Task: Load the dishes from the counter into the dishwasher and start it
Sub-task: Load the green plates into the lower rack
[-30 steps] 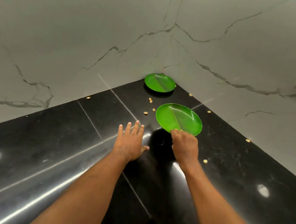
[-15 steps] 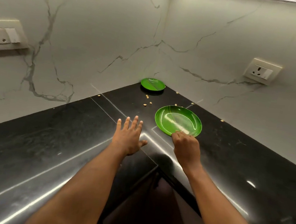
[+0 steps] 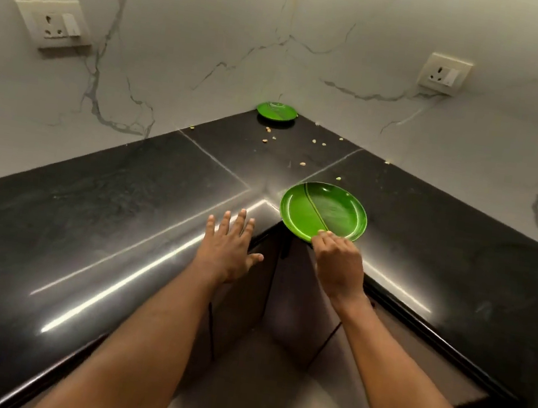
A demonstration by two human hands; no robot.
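Note:
A green plate [image 3: 323, 212] with a dark line across it is at the inner corner of the black L-shaped counter [image 3: 123, 205], its near rim past the counter edge. My right hand [image 3: 338, 267] pinches that near rim. My left hand [image 3: 229, 250] is flat with fingers spread, resting on the counter edge to the left of the plate. A second, smaller green plate [image 3: 276, 111] lies in the far corner against the marble walls. No dishwasher is in view.
Several small pale crumbs [image 3: 271, 135] lie scattered on the counter between the two plates. Wall sockets are at the left [image 3: 56, 25] and right [image 3: 443, 74]. Dark cabinet doors [image 3: 248, 300] stand below the counter's inner corner.
My right hand has drawn the near plate back toward the counter's inner edge, and its rim now overhangs. The view has pulled back, showing both sockets and the cabinets. My left hand stays flat.

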